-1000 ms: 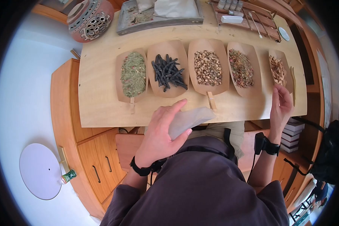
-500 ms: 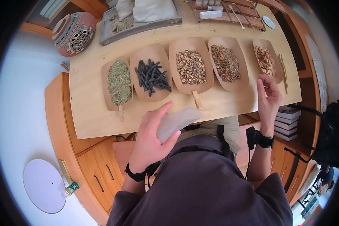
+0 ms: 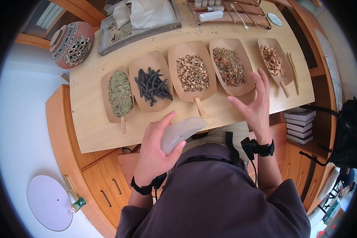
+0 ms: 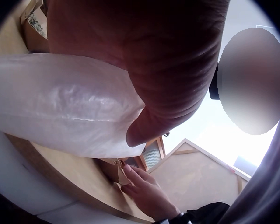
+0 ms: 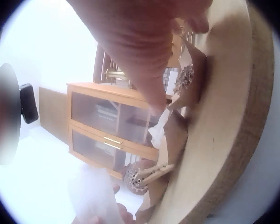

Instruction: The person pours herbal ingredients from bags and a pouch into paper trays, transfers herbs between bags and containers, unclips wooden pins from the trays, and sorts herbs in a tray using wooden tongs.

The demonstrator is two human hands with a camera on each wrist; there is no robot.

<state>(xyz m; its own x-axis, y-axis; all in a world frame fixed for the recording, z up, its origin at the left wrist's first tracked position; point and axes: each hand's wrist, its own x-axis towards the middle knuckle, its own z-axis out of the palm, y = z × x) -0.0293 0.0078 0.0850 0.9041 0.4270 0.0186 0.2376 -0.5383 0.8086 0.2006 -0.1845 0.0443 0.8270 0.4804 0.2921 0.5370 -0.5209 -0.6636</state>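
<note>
My left hand [image 3: 156, 148] holds a pale translucent pouch [image 3: 181, 132] over the table's near edge, thumb and fingers curled round it; the left wrist view shows the pouch [image 4: 60, 105] bulging under the thumb. My right hand [image 3: 254, 104] hovers with fingers spread and straight, holding nothing, in front of the paper boat of mixed reddish herbs [image 3: 230, 66]. Five brown paper boats lie in a row on the wooden table [image 3: 95, 127]: green herb [image 3: 119, 93], black sticks [image 3: 151, 84], tan pieces [image 3: 192, 72], the mixed herbs, and pale shavings [image 3: 273, 60].
A carved clay pot [image 3: 70, 43] stands at the table's far left. A grey tray with white bags [image 3: 141, 18] and a wooden rack [image 3: 230, 10] sit at the back. Stacked books [image 3: 299, 123] lie to the right below the table; a cabinet [image 3: 87, 166] and a white disc [image 3: 47, 202] sit left.
My right hand has moved left from the pale shavings boat to in front of the mixed herbs and spread its fingers. The left hand keeps hold of the pouch.
</note>
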